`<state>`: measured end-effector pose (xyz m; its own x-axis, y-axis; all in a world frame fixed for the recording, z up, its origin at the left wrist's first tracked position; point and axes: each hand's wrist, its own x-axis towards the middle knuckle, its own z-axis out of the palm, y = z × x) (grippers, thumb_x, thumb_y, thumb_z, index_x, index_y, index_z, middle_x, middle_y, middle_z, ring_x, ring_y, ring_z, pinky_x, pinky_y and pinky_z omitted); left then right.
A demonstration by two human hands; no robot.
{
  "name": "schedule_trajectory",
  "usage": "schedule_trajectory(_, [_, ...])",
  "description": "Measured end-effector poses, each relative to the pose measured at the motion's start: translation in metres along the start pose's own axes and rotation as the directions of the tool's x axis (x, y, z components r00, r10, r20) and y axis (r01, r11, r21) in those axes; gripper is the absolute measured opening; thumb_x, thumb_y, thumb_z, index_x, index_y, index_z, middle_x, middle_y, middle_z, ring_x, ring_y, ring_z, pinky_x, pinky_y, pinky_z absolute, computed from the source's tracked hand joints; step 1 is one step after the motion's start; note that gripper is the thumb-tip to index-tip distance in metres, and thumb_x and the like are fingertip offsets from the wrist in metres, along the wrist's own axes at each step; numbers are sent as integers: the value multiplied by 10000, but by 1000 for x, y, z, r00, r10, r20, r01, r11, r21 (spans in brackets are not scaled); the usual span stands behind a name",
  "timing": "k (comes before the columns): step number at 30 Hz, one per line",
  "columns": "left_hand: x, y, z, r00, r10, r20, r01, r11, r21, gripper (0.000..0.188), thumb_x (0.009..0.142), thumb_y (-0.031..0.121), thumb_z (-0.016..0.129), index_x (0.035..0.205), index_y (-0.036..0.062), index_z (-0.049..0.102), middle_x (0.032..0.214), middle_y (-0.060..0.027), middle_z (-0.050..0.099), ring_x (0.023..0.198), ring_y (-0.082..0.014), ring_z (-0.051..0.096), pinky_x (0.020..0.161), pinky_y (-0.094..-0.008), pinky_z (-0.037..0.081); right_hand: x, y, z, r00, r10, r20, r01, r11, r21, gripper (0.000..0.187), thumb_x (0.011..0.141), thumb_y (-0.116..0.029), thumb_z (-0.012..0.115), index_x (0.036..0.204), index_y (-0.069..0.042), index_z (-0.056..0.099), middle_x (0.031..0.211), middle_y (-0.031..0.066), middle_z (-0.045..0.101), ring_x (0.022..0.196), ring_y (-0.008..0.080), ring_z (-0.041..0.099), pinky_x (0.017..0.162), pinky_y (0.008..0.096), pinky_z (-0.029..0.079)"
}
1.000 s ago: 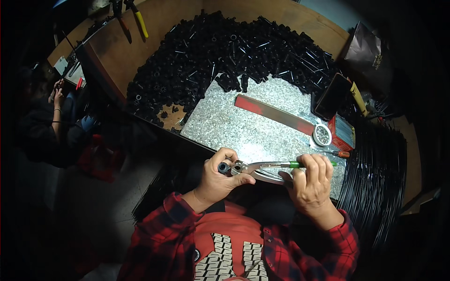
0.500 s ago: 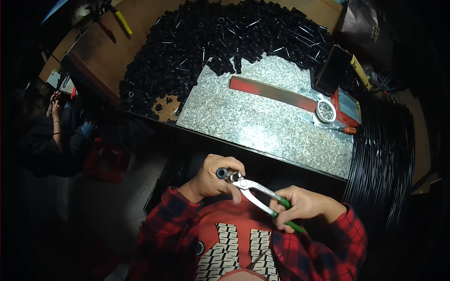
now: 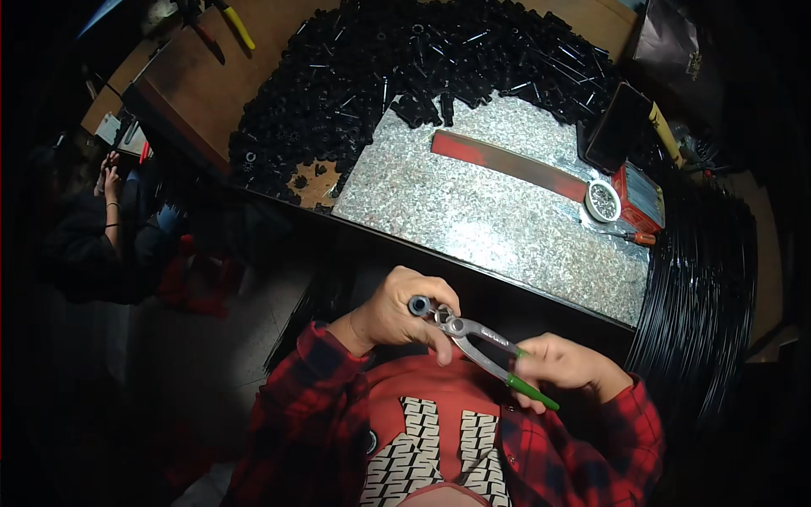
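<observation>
My left hand (image 3: 390,314) is closed around a black tubular part (image 3: 419,305), whose round hollow end points up between my fingers. Silver pincers (image 3: 485,345) with green handles reach from my right hand (image 3: 564,368) to this part. The jaws sit right beside the tube's open end, against my left fingers; what exactly they bite on is too small to make out. My right hand, a little blurred, is wrapped about the handles. Both hands are held in front of my chest, below the near edge of the speckled slab (image 3: 473,241).
A large heap of black parts (image 3: 338,93) covers the back of the bench. On the slab lie a red-brown flat bar (image 3: 507,166), a white cup of small metal pieces (image 3: 602,201), a red box (image 3: 638,198) and a screwdriver (image 3: 644,239). Black rods (image 3: 701,287) hang at right. Another person sits far left.
The view has shifted slightly, so the bench appears farther right and higher. My right hand's grip on the pincer handles has changed, leaving more of the lower green handle showing.
</observation>
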<state>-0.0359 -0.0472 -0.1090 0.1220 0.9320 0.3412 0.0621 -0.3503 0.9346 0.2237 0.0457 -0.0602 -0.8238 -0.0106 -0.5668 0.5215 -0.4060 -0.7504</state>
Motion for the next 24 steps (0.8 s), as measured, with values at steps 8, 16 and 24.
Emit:
schedule_trajectory(8, [4,-6,11,997,-10,-77,16,997,78,616,481,450,853,850,34,590,602,-4,584,520,-59,534,480,-212,402,2,-3,12,778,-581,-238,-111,246,-963,623,669,17,641,1240,-2,393,995,200,490,922,387,528,788,412,448])
schedule_trajectory(16, [3,-7,9,992,74,-102,-61,990,130,594,530,342,896,924,43,568,557,41,422,500,-49,399,465,-217,329,8,-11,8,893,-416,-173,29,435,-900,573,683,57,520,1241,20,396,1053,207,467,981,388,522,822,429,449])
schedule_trajectory(24, [-2,-6,21,968,-89,-236,83,996,-37,645,504,428,851,928,34,567,566,59,470,543,-11,421,490,-190,333,32,8,5,779,-537,-325,-23,492,-870,276,758,-112,724,916,-11,522,766,166,577,702,363,610,592,389,478])
